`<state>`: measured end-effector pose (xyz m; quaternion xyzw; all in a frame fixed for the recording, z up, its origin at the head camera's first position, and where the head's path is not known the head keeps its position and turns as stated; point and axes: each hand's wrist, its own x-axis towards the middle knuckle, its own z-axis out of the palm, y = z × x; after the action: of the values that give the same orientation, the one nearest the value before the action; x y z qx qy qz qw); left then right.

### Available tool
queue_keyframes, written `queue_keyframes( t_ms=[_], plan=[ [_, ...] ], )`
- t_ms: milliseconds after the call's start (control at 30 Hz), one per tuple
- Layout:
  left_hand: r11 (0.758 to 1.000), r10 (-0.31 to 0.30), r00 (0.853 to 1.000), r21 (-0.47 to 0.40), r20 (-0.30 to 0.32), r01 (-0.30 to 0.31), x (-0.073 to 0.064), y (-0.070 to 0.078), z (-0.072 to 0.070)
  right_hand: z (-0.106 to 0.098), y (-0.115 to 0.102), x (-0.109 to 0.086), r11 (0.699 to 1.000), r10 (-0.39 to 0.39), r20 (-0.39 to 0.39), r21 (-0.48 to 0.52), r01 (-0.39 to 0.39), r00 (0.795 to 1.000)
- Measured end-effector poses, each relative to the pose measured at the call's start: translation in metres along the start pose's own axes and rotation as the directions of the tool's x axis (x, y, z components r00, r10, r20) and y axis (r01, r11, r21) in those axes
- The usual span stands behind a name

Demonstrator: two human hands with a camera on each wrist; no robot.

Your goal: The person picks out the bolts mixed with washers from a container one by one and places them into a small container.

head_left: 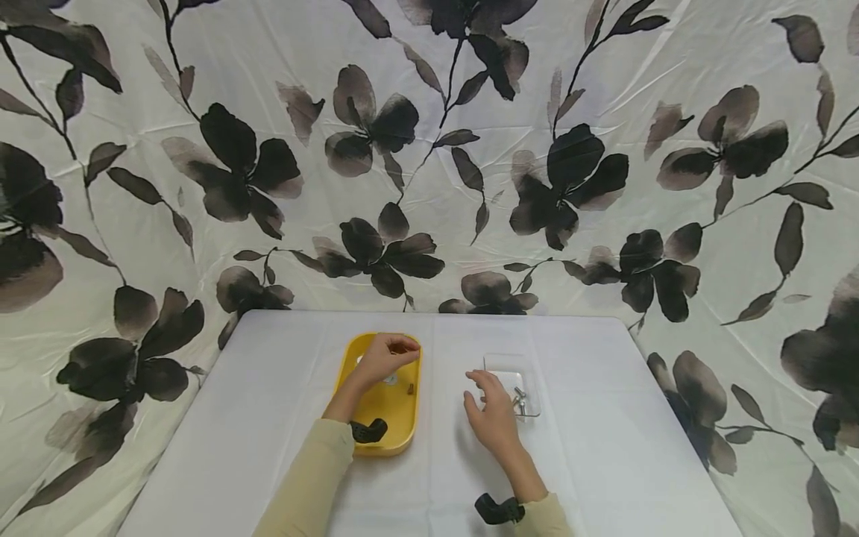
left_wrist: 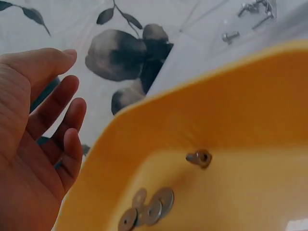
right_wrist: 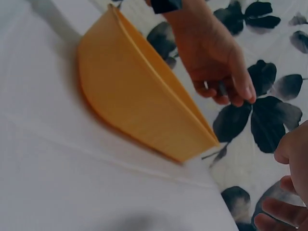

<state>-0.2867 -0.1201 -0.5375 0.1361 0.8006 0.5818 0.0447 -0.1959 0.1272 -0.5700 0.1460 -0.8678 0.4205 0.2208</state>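
Observation:
My left hand hovers above the far part of a yellow tray. Its fingers are loosely bent, the thumb apart from them in the left wrist view, and nothing shows in its grasp. Several round metal washers lie overlapping on the tray floor. A small metal fitting with a hole, its exact kind unclear, lies near the tray's wall. My right hand is held just left of a clear plastic box, fingers spread and relaxed, holding nothing visible. Inside that box are several small silver screws.
A white cloth covers the table, with the tray left of centre and the clear box to its right. Behind the table hangs a floral curtain. Black bands sit on both wrists.

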Motion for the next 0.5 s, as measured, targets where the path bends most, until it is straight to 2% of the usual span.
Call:
queue_keyframes(
  t_ms=[233, 333, 500],
  plan=[
    [0.999, -0.023, 1.0, 0.044, 0.004, 0.022, -0.002, -0.019, -0.006, 0.017, -0.012, -0.001, 0.997, 0.064, 0.068, 0.044, -0.067, 0.996],
    [0.991, -0.024, 1.0, 0.131, 0.014, 0.022, -0.003, -0.026, -0.008, 0.023, -0.018, -0.002, 0.994, 0.079, 0.096, 0.063, -0.086, 0.992],
    [0.962, -0.039, 0.998, 0.272, 0.044, 0.025, -0.002, -0.04, -0.011, 0.03, -0.025, -0.004, 0.988, 0.084, 0.12, 0.12, -0.099, 0.989]
  ],
)
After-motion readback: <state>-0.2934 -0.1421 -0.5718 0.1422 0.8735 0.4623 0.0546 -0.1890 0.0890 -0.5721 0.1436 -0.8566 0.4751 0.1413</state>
